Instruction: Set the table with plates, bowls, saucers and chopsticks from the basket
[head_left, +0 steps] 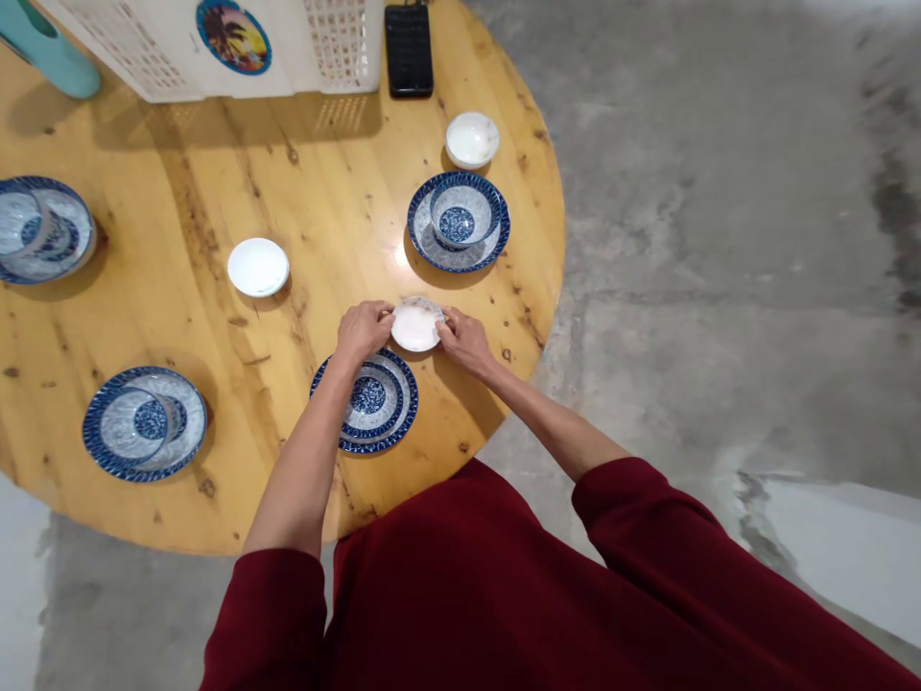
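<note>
Between both hands, just beyond the nearest blue-rimmed plate [410,403]: small white dish [417,324], faint grey marbling, near the wearer's edge of the round wooden table [345,211]. Left hand [365,331] pinches its left rim, right hand [462,338] pinches the right; both grips narrow, fingers closed on the dish. Can't tell if it's touching the tabletop.

Nearest plate carries a patterned bowl [369,394]; left forearm covers part of both. Farther up and right, second blue-rimmed plate [423,246] with its own glossy bowl [461,219], white marbled bowl [472,140] just past it. Plain white bowl [258,267] sits well left of the hands. Lower left, another plate [188,441] plus bowl [133,427]; similar set [76,245] cut off at left frame edge.

Far side: white basket [288,62] with round sticker [234,36], black device [410,58] beside it, teal object [61,58] partly in view, can't tell what.
</note>
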A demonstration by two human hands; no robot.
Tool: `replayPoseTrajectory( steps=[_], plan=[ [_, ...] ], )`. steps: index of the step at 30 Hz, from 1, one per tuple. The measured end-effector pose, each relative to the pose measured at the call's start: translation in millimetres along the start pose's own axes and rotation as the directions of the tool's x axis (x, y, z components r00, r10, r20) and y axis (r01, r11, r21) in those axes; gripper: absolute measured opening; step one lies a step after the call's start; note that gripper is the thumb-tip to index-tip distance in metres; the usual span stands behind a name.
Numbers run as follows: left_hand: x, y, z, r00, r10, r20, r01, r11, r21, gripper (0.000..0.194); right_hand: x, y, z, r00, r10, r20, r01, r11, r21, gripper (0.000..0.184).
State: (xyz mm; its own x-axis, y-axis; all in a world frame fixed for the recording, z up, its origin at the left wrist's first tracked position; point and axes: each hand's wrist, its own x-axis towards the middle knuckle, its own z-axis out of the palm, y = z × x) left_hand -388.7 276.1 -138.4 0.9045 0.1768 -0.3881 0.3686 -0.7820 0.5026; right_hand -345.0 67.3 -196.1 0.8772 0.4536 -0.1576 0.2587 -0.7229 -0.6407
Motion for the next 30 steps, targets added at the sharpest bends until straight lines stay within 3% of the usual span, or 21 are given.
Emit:
replayPoseTrajectory(
  steps=[13, 18, 20, 21, 24, 26, 28, 30],
  plan=[
    [0.7, 0.0, -4.5, 1.0, -0.024, -0.012, 0.024, 0.999, -0.049, 0.038, 5.7, -4.7, -1.3, 1.0, 0.006, 0.002, -0.006, 1.0, 0.017, 0.046],
    [-13.7, -23.6, -16.0, 0.985, -0.103, -0.137, 0.075, 0.978, -0.195, 0.036, 3.7, -4.5, -17.3, 0.999, 0.033, -0.031, -0.03, 0.996, 0.079, 0.049],
    [-23.6, -42.9, -26.5, 0.944, -0.231, -0.233, 0.15, 0.936, -0.32, 0.032, 3.6, -6.7, -26.4, 0.996, 0.043, -0.073, -0.035, 0.994, 0.105, 0.05],
    [-28.4, -54.0, -32.9, 0.9, -0.323, -0.292, 0.202, 0.904, -0.377, 0.032, 4.2, -8.7, -30.2, 0.994, 0.043, -0.098, -0.031, 0.992, 0.122, 0.049],
    [-37.4, -88.4, -53.8, 0.686, -0.57, -0.452, 0.34, 0.801, -0.493, 0.033, 8.3, -19.6, -35.2, 0.989, 0.028, -0.143, 0.001, 0.98, 0.201, 0.046],
    [-36.8, -108.0, -65.1, 0.588, -0.652, -0.479, 0.396, 0.748, -0.532, 0.037, 11.3, -31.7, -33.2, 0.99, 0.022, -0.137, 0.014, 0.968, 0.251, 0.043],
    [-31.2, -122.7, -70.9, 0.579, -0.692, -0.431, 0.434, 0.71, -0.555, 0.043, 13.3, -46.7, -28.6, 0.994, 0.012, -0.105, 0.018, 0.959, 0.284, 0.043],
    [-22.8, -132.8, -71.0, 0.63, -0.682, -0.373, 0.451, 0.711, -0.539, 0.045, 13.8, -61.5, -23.4, 0.998, -0.011, -0.067, 0.03, 0.954, 0.299, 0.044]
  ],
)
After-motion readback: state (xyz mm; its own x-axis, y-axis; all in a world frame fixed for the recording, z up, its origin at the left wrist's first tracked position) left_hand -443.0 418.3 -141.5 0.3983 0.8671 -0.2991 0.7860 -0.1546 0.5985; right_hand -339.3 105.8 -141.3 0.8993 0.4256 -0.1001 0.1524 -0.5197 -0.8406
